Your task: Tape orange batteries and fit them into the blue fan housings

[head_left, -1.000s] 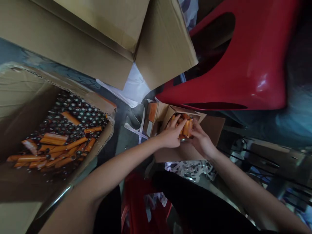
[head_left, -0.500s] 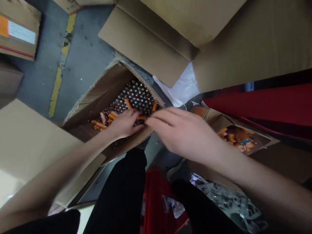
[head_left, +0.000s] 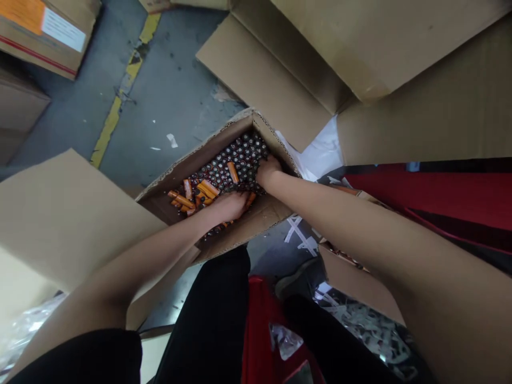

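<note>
Presently in the open carton (head_left: pixel 266 213): a broad, close-packed bed of dark round ends (head_left: pixel 236 153), with orange cylinders (head_left: pixel 208 190) lying loose on top, mostly towards the left end.
Lone cylinder (head_left: pixel 233 173): flat on the round ends, between the loose pile and the right hand (head_left: pixel 269 170), apart from both.
Left hand (head_left: pixel 235 205): reaching low inside, fingers bent down beside an orange piece (head_left: pixel 250 200) near the near wall; it seems to touch that piece, but whether it grips anything I cannot tell.
Right hand: fingers curled down onto the round ends by the right wall; the fingertips are hidden, so its hold cannot be told.
Packed so far: the round ends sit in fairly even order across much of the carton, which I judge to be the settled part.
Unsettled so far: the loose cylinders lie at mixed angles, out of that order; how many more lie under the left forearm is hidden.
Small box (head_left: pixel 360 282), right side: largely behind the right forearm, so how full it is cannot be judged.
Around the carton: grey floor (head_left: pixel 180 69) with a worn yellow line (head_left: pixel 108 128), a larger open box (head_left: pixel 272 80) beyond, and white strips (head_left: pixel 372 330) at lower right.
</note>
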`<act>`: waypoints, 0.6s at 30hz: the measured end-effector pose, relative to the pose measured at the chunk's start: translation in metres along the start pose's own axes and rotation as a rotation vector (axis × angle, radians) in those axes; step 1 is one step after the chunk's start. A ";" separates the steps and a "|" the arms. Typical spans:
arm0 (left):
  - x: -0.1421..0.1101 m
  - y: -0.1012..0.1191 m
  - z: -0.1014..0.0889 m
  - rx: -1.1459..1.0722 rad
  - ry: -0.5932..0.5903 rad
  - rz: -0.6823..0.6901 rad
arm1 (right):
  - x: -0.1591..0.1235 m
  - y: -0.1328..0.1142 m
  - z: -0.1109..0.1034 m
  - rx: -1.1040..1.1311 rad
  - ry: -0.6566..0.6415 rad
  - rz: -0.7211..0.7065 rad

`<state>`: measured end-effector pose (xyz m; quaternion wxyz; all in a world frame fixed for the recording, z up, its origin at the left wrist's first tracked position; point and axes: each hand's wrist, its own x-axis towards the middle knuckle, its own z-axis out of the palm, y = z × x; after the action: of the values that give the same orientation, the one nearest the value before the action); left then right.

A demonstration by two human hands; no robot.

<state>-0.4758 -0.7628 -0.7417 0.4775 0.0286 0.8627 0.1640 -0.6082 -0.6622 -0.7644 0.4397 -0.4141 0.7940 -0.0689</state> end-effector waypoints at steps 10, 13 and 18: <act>-0.021 -0.083 -0.050 0.040 -0.190 -0.156 | -0.033 -0.062 -0.023 -0.054 -0.280 -0.070; -0.041 -0.107 -0.043 0.095 -0.108 -0.135 | -0.042 -0.098 0.007 -0.065 -0.341 -0.172; -0.052 -0.093 -0.021 0.107 -0.115 -0.241 | -0.038 -0.118 0.050 0.037 -0.289 -0.012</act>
<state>-0.4549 -0.8668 -0.7185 0.5404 -0.0405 0.8385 0.0573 -0.4900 -0.6989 -0.7143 0.5564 -0.4161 0.7187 -0.0258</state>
